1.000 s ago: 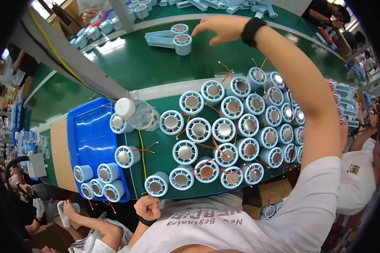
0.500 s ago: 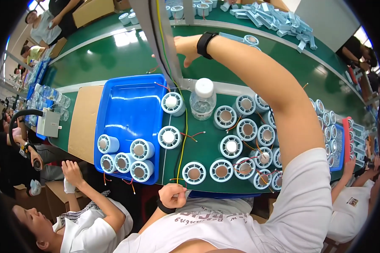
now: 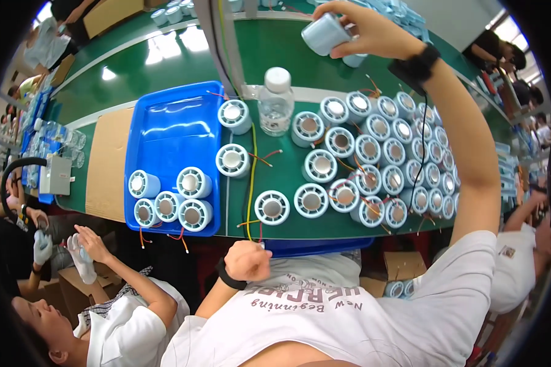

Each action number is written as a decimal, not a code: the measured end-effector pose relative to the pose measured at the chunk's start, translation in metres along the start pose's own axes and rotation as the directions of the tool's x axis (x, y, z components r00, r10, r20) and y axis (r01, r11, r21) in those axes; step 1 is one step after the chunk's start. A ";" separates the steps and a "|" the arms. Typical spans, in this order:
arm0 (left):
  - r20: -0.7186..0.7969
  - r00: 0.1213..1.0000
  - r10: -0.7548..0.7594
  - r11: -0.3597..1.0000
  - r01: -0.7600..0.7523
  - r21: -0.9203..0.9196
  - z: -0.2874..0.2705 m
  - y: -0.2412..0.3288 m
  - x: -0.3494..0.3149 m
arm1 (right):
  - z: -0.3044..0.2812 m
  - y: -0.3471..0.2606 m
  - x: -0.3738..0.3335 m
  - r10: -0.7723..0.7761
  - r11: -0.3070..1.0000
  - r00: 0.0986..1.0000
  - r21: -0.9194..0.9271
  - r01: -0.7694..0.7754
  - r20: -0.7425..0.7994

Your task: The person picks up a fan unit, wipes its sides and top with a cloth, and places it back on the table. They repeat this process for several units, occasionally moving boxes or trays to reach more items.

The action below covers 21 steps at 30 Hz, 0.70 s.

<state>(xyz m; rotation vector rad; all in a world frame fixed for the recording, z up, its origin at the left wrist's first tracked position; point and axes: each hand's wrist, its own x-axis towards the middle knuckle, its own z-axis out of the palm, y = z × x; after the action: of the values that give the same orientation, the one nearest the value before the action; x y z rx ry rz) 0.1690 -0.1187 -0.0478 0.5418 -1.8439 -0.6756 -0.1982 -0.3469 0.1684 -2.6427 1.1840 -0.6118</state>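
My right hand is raised over the far part of the table, its fingers closed round a light-blue cylindrical housing, which is tilted. Close to the table's near edge, my left hand is curled into a fist in front of my shirt; whatever may be inside it is hidden. Just beyond that fist stands a similar cylinder with a silver disc in its slotted top, its thin wires running toward the hand. Many more of these cylinders crowd the table on the right.
A blue tray holds several cylinders at its near end, beside a cardboard sheet. A clear bottle with a white cap stands near a metal post with a yellow-green cable. A co-worker sits at the left.
My right hand has swung from behind the post to the right, and a light-blue cylinder now shows in it. My left hand remains near the table edge, its fingers curled. The view has shifted.
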 end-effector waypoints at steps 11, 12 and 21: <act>0.125 0.992 0.002 0.999 -0.007 0.038 0.052 0.083 0.102 | -0.011 -0.184 -0.144 0.196 0.915 0.958 0.311 -0.256 0.210; 0.130 0.991 0.032 0.999 -0.035 0.021 0.060 0.086 0.102 | -0.002 -0.190 -0.155 0.128 0.944 0.977 0.282 -0.173 0.172; 0.232 0.926 -0.298 0.840 0.370 -0.396 0.070 0.094 0.091 | 0.030 -0.207 -0.197 0.362 0.749 0.897 0.494 -0.441 0.251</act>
<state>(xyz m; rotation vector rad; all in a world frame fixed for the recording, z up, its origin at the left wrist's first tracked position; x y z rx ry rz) 0.0669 -0.0935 0.0569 0.5260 -1.6805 -1.3685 -0.1637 -0.0627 0.1510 -1.8464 1.2577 -0.5607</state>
